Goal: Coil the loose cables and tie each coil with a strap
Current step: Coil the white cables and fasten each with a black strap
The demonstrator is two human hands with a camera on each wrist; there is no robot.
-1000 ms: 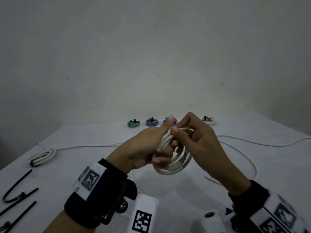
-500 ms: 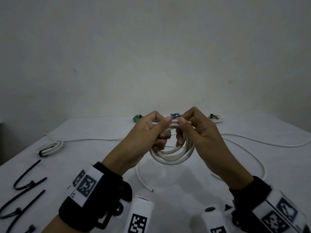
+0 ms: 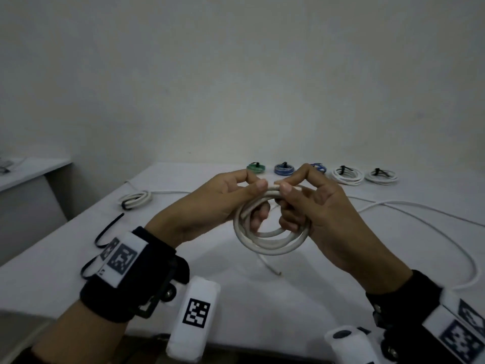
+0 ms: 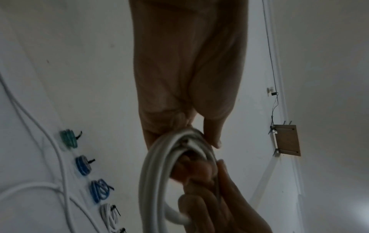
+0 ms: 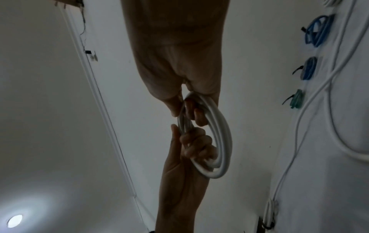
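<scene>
A coil of white cable (image 3: 270, 240) hangs in the air over the table (image 3: 236, 298), held by both hands. My left hand (image 3: 253, 181) pinches the top of the coil between thumb and forefinger, its other fingers curled through the loop. Beside it my right hand (image 3: 294, 179) pinches the same top part, with fingers through the ring. The left wrist view shows the coil (image 4: 157, 173) under the left hand (image 4: 179, 130). The right wrist view shows the coil (image 5: 217, 134) below the right hand (image 5: 189, 102). The loose cable tail (image 3: 420, 214) trails right across the table. Black straps (image 3: 105, 232) lie at left.
Tied coils line the table's far edge: a green coil (image 3: 256, 168), a blue coil (image 3: 284, 169), a second blue one (image 3: 319, 168) half hidden by my fingers, and two white coils (image 3: 347, 176). A strapped white bundle (image 3: 135, 199) lies far left. A side table (image 3: 26, 169) stands beyond.
The coil has turned to face me more squarely. My left thumb has come up to the top of the coil and now sits tip to tip with my right thumb.
</scene>
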